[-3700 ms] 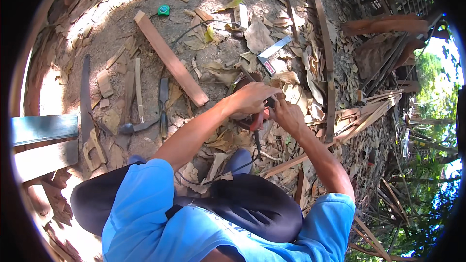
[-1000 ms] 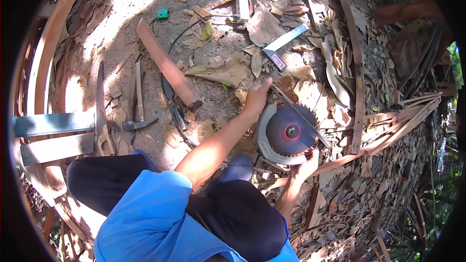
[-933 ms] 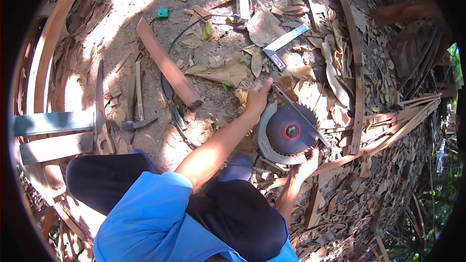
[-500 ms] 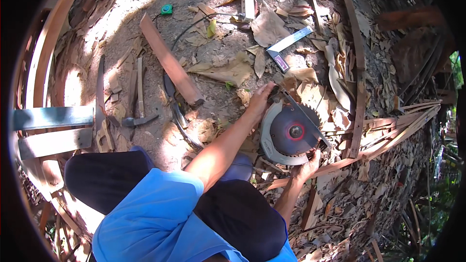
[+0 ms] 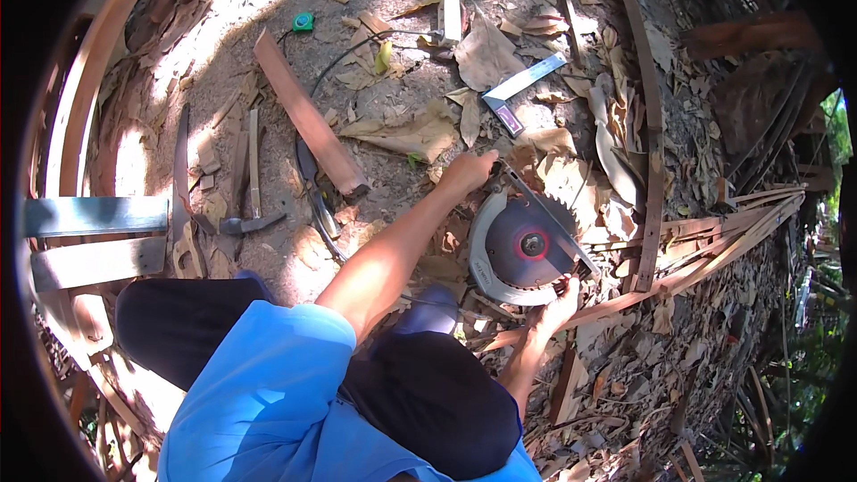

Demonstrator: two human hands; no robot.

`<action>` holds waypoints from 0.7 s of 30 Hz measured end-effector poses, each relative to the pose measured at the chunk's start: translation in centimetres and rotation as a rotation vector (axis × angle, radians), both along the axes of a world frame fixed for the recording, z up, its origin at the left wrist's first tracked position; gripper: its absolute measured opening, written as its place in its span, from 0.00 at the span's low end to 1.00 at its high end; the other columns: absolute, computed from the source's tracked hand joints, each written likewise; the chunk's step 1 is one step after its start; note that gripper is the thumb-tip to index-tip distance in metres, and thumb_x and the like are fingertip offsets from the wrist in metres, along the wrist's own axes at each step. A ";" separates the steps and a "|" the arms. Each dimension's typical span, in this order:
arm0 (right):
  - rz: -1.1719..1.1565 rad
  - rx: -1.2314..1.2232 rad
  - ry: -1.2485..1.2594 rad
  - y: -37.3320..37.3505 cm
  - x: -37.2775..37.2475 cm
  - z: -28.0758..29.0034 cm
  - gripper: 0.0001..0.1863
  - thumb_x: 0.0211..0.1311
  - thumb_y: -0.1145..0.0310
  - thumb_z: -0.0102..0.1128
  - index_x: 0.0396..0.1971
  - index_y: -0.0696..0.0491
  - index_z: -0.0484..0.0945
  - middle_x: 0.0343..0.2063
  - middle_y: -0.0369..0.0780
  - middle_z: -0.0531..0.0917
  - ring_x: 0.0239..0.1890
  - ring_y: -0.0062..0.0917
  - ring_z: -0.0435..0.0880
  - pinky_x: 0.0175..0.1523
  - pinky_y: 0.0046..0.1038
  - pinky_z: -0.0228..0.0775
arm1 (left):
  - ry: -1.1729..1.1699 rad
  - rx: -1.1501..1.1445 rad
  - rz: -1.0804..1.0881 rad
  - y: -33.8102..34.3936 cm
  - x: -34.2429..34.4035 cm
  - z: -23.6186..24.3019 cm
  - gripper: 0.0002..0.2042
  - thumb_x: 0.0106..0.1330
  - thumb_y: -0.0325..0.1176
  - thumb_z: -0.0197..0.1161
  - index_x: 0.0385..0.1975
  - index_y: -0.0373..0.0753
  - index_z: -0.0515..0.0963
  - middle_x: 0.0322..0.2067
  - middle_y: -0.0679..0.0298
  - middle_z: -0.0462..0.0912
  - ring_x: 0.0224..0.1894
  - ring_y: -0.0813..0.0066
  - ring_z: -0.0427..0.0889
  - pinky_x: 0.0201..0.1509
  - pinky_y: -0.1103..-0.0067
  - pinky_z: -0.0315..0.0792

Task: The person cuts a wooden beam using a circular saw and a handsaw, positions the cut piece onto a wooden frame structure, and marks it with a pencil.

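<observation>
A circular saw (image 5: 500, 278) is tipped so that its toothed round blade (image 5: 564, 214) faces up, with a red ring about the centre bolt. Its narrow base plate (image 5: 552, 225) runs edge-on across the blade. My left hand (image 5: 466, 173) is closed at the far end of the saw, by the tip of the base plate; its fingertips are partly hidden. My right hand (image 5: 559, 305) grips the near end, fingers curled by the plate's lower corner. The saw's underside and handle are out of sight.
Beyond the saw lie a try square (image 5: 527, 78), a reddish wood piece (image 5: 308, 116), a white socket block (image 5: 451, 20) on a black cable and a green tape measure (image 5: 303, 22). At left are a hammer (image 5: 254, 223) and a handsaw (image 5: 183, 170). Long wood strips (image 5: 652, 143) lie right, among dry leaves.
My left hand has shifted slightly up and left along the saw's far end, its fingers more extended. The saw stays in nearly the same position, and the whole view has drifted a little.
</observation>
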State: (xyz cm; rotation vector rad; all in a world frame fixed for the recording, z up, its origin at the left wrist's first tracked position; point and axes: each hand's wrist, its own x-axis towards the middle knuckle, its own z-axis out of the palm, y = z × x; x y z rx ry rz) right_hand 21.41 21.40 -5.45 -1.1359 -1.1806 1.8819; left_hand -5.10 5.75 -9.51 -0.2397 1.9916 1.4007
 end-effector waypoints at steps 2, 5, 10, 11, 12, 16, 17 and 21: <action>-0.023 -0.031 -0.002 0.0 -0.2 0.1 0.09 0.74 0.64 0.55 0.35 0.53 0.78 0.30 0.31 0.78 0.34 0.18 0.77 0.43 0.24 0.72 | 0.006 -0.016 -0.020 0.2 -0.4 1.0 0.29 0.70 0.61 0.55 0.25 0.36 0.77 0.19 0.65 0.74 0.21 0.70 0.74 0.23 0.67 0.68; -0.014 0.035 -0.001 0.3 -0.4 0.0 0.09 0.73 0.64 0.54 0.36 0.54 0.78 0.31 0.32 0.78 0.35 0.18 0.78 0.43 0.24 0.72 | -0.255 0.048 -0.088 0.5 -1.0 3.1 0.35 0.72 0.58 0.48 0.49 0.23 0.79 0.51 0.35 0.80 0.53 0.42 0.82 0.56 0.60 0.74; 0.056 0.043 0.036 0.6 -0.6 -0.3 0.11 0.73 0.64 0.54 0.37 0.56 0.78 0.34 0.34 0.80 0.36 0.19 0.79 0.43 0.25 0.75 | -0.046 -0.102 -0.194 0.9 -0.9 6.0 0.33 0.75 0.56 0.43 0.52 0.25 0.78 0.54 0.37 0.79 0.56 0.39 0.79 0.61 0.57 0.69; 0.032 0.061 -0.013 0.7 -0.6 -0.3 0.11 0.73 0.64 0.54 0.37 0.56 0.78 0.34 0.34 0.80 0.36 0.19 0.79 0.43 0.25 0.75 | -0.025 -0.093 -0.200 0.9 -0.8 6.1 0.33 0.75 0.55 0.42 0.52 0.25 0.78 0.54 0.38 0.79 0.56 0.39 0.79 0.61 0.56 0.69; 0.004 0.036 -0.013 0.7 -0.7 -0.4 0.11 0.73 0.64 0.54 0.36 0.56 0.78 0.33 0.34 0.80 0.36 0.19 0.79 0.42 0.25 0.76 | -0.006 -0.092 -0.237 1.0 -0.8 6.0 0.32 0.77 0.54 0.40 0.51 0.26 0.78 0.54 0.37 0.79 0.57 0.40 0.78 0.62 0.56 0.68; 0.010 0.060 -0.011 0.7 -1.0 -0.4 0.11 0.72 0.65 0.54 0.37 0.57 0.80 0.33 0.34 0.81 0.35 0.20 0.80 0.40 0.27 0.77 | 0.112 0.001 -0.358 0.4 -0.7 3.3 0.29 0.79 0.50 0.37 0.47 0.28 0.78 0.50 0.38 0.81 0.56 0.41 0.78 0.60 0.56 0.67; 0.000 -0.036 0.031 0.8 -1.1 -0.3 0.11 0.71 0.65 0.55 0.37 0.58 0.80 0.34 0.35 0.82 0.35 0.21 0.81 0.41 0.27 0.77 | 0.111 0.002 -0.359 0.2 -0.3 2.3 0.29 0.79 0.50 0.37 0.47 0.28 0.78 0.50 0.38 0.81 0.56 0.41 0.78 0.60 0.56 0.67; -0.033 -0.020 -0.002 0.7 -1.4 0.2 0.11 0.71 0.64 0.55 0.39 0.57 0.80 0.36 0.36 0.83 0.36 0.22 0.81 0.44 0.28 0.77 | 0.523 0.260 -0.118 0.4 1.5 -1.1 0.24 0.80 0.48 0.44 0.40 0.29 0.75 0.34 0.48 0.79 0.42 0.50 0.79 0.51 0.64 0.71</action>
